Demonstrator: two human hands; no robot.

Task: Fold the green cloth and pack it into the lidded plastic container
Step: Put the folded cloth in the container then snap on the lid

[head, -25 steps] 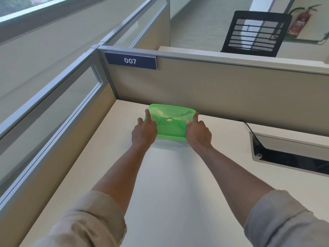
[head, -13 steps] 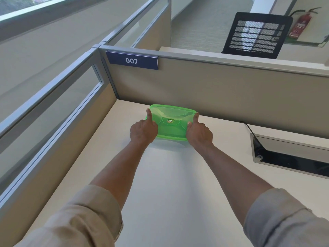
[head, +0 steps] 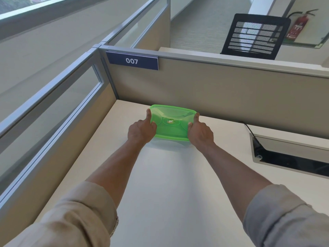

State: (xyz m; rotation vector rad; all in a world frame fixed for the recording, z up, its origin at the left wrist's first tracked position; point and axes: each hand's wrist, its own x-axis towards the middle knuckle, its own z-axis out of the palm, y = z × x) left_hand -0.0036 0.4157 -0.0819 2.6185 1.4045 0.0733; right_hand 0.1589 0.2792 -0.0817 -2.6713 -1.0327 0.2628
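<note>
A plastic container with a translucent green lid (head: 171,124) rests on the white desk (head: 160,184), close to the far partition. The lid is on and carries a small round label in its middle. My left hand (head: 141,130) grips the container's left end, thumb laid along the lid's edge. My right hand (head: 200,131) grips the right end the same way. The clear body under the lid is mostly hidden by my hands. The green cloth is not visible as a separate thing; whether it lies inside I cannot tell.
A beige partition (head: 213,93) with a blue "007" plate (head: 131,60) closes the desk's far side, and a glazed partition (head: 58,111) runs along the left. A cable slot (head: 288,154) with a black cable is set into the desk at the right.
Both hands stay on the container's ends. The left hand's fingers have curled tighter around the end since a second ago. The container sits in nearly the same spot.
</note>
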